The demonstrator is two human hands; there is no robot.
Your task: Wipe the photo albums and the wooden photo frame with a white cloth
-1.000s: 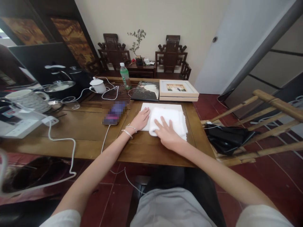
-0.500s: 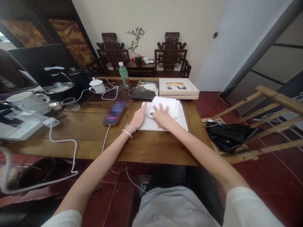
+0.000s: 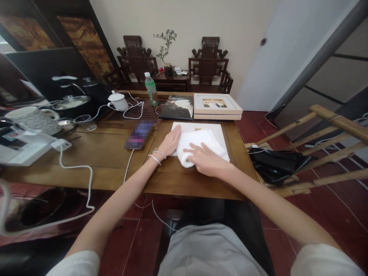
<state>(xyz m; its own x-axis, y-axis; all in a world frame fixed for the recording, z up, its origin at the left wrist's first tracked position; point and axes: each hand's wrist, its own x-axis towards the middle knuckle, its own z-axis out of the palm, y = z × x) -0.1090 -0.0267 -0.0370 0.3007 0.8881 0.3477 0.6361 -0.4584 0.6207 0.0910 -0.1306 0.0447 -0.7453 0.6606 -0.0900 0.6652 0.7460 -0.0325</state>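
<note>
A white board or frame (image 3: 216,131) lies flat on the wooden table, with a small gold-brown mark (image 3: 197,129) near its far edge. My left hand (image 3: 170,141) rests along the board's left edge, fingers stretched out and holding nothing. On the near part of the board is a folded white towel (image 3: 211,141), which reaches past the near edge. My right hand (image 3: 204,158) grips this towel from above, with some fingers spread over it and others curled at its near side. The board's near edge is mostly hidden under the towel.
Behind the board lie a dark picture panel (image 3: 176,107) and a light-framed picture (image 3: 217,106). A phone (image 3: 138,135) with a white cable is to the left. Farther left are a lidded white cup (image 3: 118,102), a green-labelled bottle (image 3: 151,89), a mug (image 3: 30,120) and a power strip (image 3: 27,151).
My right hand has drawn the towel toward me, from the board's far part to its near part. The gold-brown mark at the far edge now shows. My left hand has stayed in place.
</note>
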